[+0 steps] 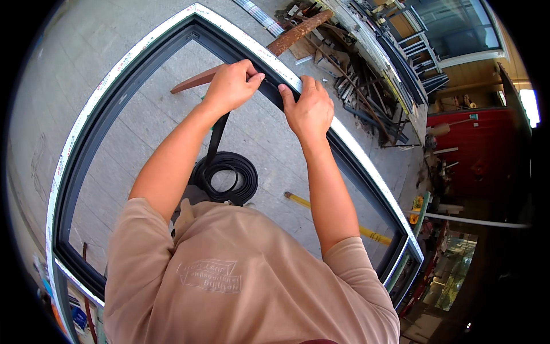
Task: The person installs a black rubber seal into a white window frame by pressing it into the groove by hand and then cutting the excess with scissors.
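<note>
Before me is a large window frame (109, 80), dark inside with a pale, speckled covering on its outer faces. My left hand (234, 86) is closed, thumb against curled fingers, at the inner side of the far bar. A flat black rubber strip (216, 137) runs from beneath this hand down to a black coil (247, 179) inside the frame's outline. Just to the right, my right hand (310, 112) wraps round the same bar. Its fingers lie over the outer edge, and its thumb presses on the dark inner channel. The strip's end is hidden by my left hand.
A rusty round pipe (301, 31) lies beyond the far bar. Scrap lengths and offcuts (358, 94) are heaped at the right. A yellow tube (375, 236) lies below the frame's opening. A red panel (475, 152) stands at the far right.
</note>
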The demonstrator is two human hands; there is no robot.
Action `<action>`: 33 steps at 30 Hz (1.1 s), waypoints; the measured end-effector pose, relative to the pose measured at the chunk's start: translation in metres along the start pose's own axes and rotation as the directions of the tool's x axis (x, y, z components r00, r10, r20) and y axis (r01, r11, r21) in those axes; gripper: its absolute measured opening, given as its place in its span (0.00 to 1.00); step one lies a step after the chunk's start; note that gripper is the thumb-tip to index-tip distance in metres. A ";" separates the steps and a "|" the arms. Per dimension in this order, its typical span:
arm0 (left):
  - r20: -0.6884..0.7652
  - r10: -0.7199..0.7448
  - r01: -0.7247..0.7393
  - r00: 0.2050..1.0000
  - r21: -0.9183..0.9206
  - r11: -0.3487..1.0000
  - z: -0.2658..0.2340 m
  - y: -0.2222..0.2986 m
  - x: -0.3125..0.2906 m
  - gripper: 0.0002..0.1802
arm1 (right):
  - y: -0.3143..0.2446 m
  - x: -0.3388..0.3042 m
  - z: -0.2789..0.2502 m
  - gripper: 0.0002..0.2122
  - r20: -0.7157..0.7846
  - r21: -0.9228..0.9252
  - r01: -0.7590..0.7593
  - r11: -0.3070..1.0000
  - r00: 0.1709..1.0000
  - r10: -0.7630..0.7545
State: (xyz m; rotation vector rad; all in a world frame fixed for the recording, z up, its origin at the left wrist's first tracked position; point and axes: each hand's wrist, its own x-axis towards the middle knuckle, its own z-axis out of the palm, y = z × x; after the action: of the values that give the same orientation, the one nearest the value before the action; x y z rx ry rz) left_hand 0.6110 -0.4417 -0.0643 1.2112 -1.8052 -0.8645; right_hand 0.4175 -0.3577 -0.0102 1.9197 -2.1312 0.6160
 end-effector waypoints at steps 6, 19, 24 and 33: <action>-0.043 0.017 -0.018 0.999 -0.023 1.000 0.002 0.000 -0.001 0.18 | -0.005 0.000 -0.001 0.27 -0.001 -0.090 0.060 0.994 0.998 -0.060; -0.118 0.116 -0.121 0.986 -0.038 0.992 0.009 -0.005 -0.006 0.14 | -0.002 0.000 0.018 0.34 -0.098 -0.150 0.188 0.971 0.974 -0.204; -0.083 0.083 -0.084 0.993 -0.013 0.996 0.006 -0.003 -0.005 0.15 | -0.002 0.002 0.014 0.33 -0.050 -0.103 0.192 0.976 0.979 -0.197; -0.037 0.020 -0.021 0.999 -0.028 0.999 0.008 -0.001 -0.002 0.17 | 0.012 -0.013 -0.002 0.34 -0.029 -0.087 0.166 0.982 0.985 -0.169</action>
State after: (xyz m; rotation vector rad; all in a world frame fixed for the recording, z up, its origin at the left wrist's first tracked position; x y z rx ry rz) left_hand 0.6050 -0.4392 -0.0689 1.1810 -1.7677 -0.8483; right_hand 0.4073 -0.3442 -0.0162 1.9995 -1.9170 0.5152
